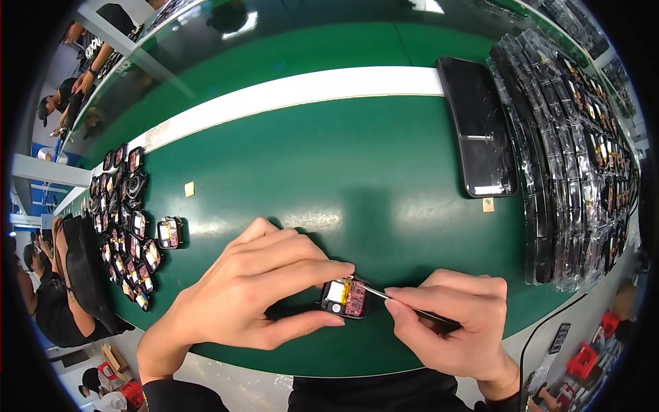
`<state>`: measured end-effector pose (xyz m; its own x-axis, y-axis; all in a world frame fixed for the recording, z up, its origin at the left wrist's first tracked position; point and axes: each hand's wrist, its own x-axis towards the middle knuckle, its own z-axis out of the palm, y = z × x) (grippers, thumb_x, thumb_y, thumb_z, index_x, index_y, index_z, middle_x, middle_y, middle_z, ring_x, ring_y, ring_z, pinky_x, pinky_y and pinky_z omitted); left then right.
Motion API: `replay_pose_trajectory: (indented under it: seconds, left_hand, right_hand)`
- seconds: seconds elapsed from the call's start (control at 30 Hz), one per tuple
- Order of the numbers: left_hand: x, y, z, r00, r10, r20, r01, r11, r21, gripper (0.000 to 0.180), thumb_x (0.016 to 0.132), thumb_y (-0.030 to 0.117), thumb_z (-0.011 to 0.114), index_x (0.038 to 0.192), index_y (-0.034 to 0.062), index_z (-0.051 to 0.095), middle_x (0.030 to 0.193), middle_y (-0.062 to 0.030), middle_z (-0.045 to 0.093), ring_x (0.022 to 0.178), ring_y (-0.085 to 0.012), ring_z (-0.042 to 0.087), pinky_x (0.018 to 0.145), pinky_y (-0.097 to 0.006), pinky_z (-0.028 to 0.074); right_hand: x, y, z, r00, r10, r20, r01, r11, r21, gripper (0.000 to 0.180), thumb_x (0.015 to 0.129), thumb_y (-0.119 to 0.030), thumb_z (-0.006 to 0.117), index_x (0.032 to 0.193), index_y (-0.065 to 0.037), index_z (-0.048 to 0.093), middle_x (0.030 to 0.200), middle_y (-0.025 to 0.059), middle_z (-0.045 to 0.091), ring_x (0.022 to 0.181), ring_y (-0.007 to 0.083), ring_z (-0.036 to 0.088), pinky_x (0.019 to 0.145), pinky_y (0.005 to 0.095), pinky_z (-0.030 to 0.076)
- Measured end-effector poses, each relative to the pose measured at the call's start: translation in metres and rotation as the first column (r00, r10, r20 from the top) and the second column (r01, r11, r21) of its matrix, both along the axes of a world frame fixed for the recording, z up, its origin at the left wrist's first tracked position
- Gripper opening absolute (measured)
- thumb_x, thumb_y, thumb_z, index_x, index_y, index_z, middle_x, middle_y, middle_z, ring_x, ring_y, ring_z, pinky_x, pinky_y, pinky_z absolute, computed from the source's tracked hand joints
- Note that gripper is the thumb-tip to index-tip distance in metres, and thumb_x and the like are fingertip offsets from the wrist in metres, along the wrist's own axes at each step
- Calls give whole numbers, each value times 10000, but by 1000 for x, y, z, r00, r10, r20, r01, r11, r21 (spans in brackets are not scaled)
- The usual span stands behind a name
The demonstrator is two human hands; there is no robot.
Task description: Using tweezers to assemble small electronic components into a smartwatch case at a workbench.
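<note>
Right now my left hand (240,292) is curled around a small open watch module (345,298), thumb under its near edge and forefinger over its top edge, so the little square case is pinched between them and sits on the green bench (329,172) close to my body. Its inside faces up, showing a pale yellow cell beside a red circuit board. My right hand (449,319) is closed on slim metal tweezers (391,297), gripped between thumb and fingers, with the tip reaching left to touch the module's upper right corner. Far off to my left lies a loose cluster of similar open modules (127,226), one of them set slightly apart toward the middle. To my upper right a black tray (477,127) lies flat, and beyond it stand rows of clear plastic trays (583,158) loaded with more parts. A small tan scrap (189,189) lies alone on the green surface.
</note>
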<state>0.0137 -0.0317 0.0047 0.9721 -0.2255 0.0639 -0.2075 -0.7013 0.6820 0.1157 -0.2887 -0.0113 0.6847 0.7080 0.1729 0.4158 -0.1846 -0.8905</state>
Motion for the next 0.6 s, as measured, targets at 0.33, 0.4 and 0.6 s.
replay_pose_trajectory:
  seconds: [0.33, 0.4, 0.6]
  left_hand:
    - [1, 0, -1, 1000, 13, 7, -13, 1000, -11, 592, 725, 291, 1005, 1245, 61, 839, 987, -36, 785, 848, -201, 677, 776, -357, 374]
    - [1, 0, -1, 1000, 13, 4, -13, 1000, -9, 596, 721, 296, 1005, 1243, 59, 840, 987, -37, 785, 845, -202, 677, 775, -357, 374]
    - [1, 0, 0, 1000, 0, 12, 0, 1000, -4, 597, 724, 301, 1003, 1244, 57, 841, 975, -43, 783, 839, -203, 674, 770, -357, 369]
  right_hand:
    - [1, 2, -6, 997, 25, 76, -23, 999, -30, 179, 825, 66, 863, 990, -2, 872, 648, 12, 665, 454, 44, 527, 433, 229, 347]
    - [1, 3, -6, 996, 27, 79, -25, 999, -30, 178, 827, 65, 864, 991, -3, 872, 649, 10, 663, 454, 42, 525, 431, 228, 346]
    - [0, 3, -8, 992, 24, 121, -23, 1000, -7, 176, 818, 62, 870, 985, 8, 849, 671, 6, 645, 460, 73, 527, 422, 254, 357]
